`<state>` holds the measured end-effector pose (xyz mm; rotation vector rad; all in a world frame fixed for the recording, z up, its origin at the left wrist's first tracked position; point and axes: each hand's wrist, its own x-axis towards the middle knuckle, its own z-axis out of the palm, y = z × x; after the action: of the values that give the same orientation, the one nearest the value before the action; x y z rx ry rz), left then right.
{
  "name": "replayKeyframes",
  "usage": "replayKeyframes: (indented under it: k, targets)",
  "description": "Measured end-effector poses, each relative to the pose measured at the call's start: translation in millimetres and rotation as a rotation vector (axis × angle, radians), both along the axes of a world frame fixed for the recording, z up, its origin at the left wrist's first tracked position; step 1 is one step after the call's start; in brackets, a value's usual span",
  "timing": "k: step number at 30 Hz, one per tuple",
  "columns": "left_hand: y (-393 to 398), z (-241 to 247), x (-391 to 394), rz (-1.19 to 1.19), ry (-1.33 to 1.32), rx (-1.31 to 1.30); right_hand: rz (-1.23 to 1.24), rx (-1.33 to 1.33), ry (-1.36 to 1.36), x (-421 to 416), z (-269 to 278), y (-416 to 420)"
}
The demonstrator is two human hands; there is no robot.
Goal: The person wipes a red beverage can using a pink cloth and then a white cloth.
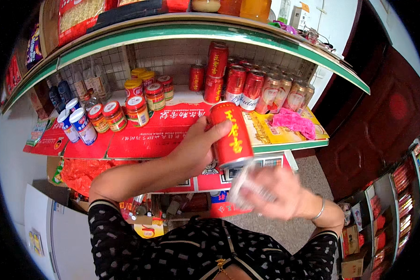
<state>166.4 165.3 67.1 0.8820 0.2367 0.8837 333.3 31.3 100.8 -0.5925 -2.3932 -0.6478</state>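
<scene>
A red drink can (232, 134) with yellow characters is tilted in my left hand (199, 143), its thumb across the can's side. Just below the can's lower end, my right hand (276, 192) is blurred, closed around a crumpled whitish cloth or tissue (241, 187). Behind them on the shelf, one matching red can (217, 60) is stacked on another (214, 89). To their right are rows of red-and-white beer cans (235, 84) and pale gold-and-red cans (268, 92). A pink cloth (294, 122) lies at the shelf's right.
Red-lidded jars (137, 110), blue-and-white canisters (83, 126) and glass bottles (97, 80) stand at the shelf's left. A green-edged upper shelf (196, 31) overhangs the cans. Below are a red plastic bag (84, 171) and a white cabinet (71, 241); more stocked shelves (369, 224) stand at right.
</scene>
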Motion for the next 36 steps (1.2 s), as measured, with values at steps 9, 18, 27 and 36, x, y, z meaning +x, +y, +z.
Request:
replayKeyframes:
  k: [9,18,27,36]
  targets:
    - [-10,52,-67,0.514,0.76,1.626,-0.072,-0.317,0.162,17,-19,-1]
    - [-6,12,-67,0.051,0.282,0.272,0.079,-0.678,0.534,2,-35,-3]
    - [-23,0,-56,-0.259,-0.037,-0.226,0.201,-0.756,1.538,-23,-50,5]
    - [-16,-23,-11,-0.381,-0.483,-0.355,0.3,-1.004,1.739,-30,-67,5]
